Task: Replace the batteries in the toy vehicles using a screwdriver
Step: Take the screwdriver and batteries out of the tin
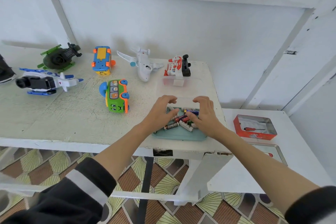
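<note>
Both hands are being held over a teal tray (179, 135) of loose batteries (171, 126) at the surface's (72, 114) near edge. Left hand (161, 110) and right hand (203, 114) are curling around a clear plastic box (179, 87) above it. A screwdriver (252, 129) is lying in a red tin (254, 135) on the right. Toy vehicles, a green bus (116, 96) among them, are lying further back.

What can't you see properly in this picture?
- Head view: the left hand and right hand cover part of the loose batteries in the teal plastic tray.
- The dark object is cut off by the left edge.
- The red-handled screwdriver tip: too small.
</note>
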Demonstrator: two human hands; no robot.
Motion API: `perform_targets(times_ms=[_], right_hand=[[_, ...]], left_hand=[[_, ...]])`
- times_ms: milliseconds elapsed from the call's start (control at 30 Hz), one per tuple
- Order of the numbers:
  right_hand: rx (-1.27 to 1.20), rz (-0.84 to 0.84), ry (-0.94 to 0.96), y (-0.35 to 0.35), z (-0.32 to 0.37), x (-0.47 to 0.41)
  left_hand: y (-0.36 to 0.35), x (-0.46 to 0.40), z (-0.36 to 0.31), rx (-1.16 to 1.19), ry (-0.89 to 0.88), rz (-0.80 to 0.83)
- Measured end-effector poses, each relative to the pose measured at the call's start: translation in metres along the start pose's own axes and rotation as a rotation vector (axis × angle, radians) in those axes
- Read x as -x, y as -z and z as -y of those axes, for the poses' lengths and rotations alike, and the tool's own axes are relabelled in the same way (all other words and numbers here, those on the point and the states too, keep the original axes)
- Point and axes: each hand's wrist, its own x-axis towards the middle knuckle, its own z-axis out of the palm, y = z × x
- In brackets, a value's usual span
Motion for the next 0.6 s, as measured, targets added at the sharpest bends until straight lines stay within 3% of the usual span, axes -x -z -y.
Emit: perform_targets(times_ms=[300, 600], right_hand=[[-0.021, -0.149, -0.027, 0.055, -0.024, 0.002], [0.024, -0.238, -0.271, 0.161, -0.131, 0.068]], left_hand=[[-0.021, -0.039, -0.058, 0.101, -0.15, 0.004], [-0.153, -0.089, -0.147, 0.13, -0.255, 0.194]])
